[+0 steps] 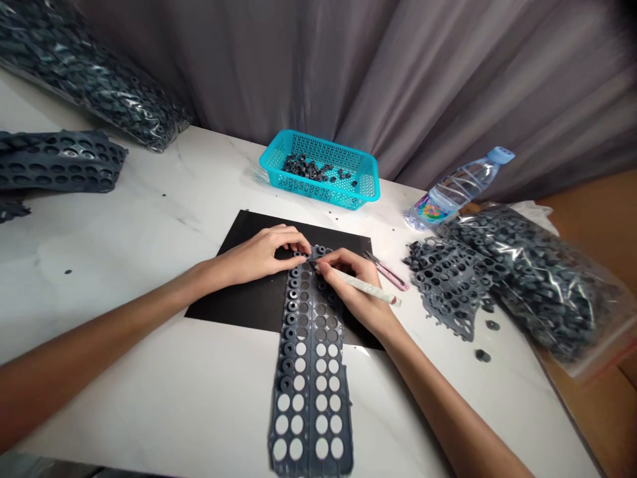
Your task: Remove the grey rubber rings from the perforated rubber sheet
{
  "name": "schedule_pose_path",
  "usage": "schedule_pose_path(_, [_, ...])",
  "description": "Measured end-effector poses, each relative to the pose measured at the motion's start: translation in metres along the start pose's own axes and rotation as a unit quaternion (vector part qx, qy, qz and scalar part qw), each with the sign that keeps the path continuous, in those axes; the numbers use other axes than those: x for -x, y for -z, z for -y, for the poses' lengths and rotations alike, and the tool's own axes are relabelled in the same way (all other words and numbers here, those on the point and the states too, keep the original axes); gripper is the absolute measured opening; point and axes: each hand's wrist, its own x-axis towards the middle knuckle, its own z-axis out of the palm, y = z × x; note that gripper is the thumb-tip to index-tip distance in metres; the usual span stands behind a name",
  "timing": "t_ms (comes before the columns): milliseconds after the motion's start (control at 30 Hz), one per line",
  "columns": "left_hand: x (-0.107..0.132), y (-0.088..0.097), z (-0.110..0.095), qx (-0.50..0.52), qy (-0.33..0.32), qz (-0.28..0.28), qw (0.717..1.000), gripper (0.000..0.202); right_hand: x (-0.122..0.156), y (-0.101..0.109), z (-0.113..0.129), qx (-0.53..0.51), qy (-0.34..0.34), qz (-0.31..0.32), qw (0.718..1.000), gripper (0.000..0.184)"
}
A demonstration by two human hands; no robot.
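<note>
A long dark grey rubber sheet (311, 378) full of round holes lies down the middle of the white table, its far end on a black mat (239, 292). Small grey rings still sit in its far rows and left column. My left hand (263, 255) pinches the sheet's far end with fingertips. My right hand (355, 289) grips a white pen-like tool (365, 287), its tip pressed at the sheet near the left fingers.
A turquoise basket (365, 189) holding several loose grey rings stands behind the mat. Pink-handled snips (388, 272), punched-out sheets (448, 282), a bag of rubber parts (542, 279) and a plastic bottle (458, 189) lie right. More sheets (60, 162) and another bag (84, 73) lie left.
</note>
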Motion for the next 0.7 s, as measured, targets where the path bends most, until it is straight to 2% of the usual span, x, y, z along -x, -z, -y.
schedule_pose_path(700, [0.0001,0.0007,-0.0031,-0.017,-0.004,0.008,1.0,0.015,-0.001,-0.0016,-0.0036,0.022,0.012,0.005,1.0,0.017])
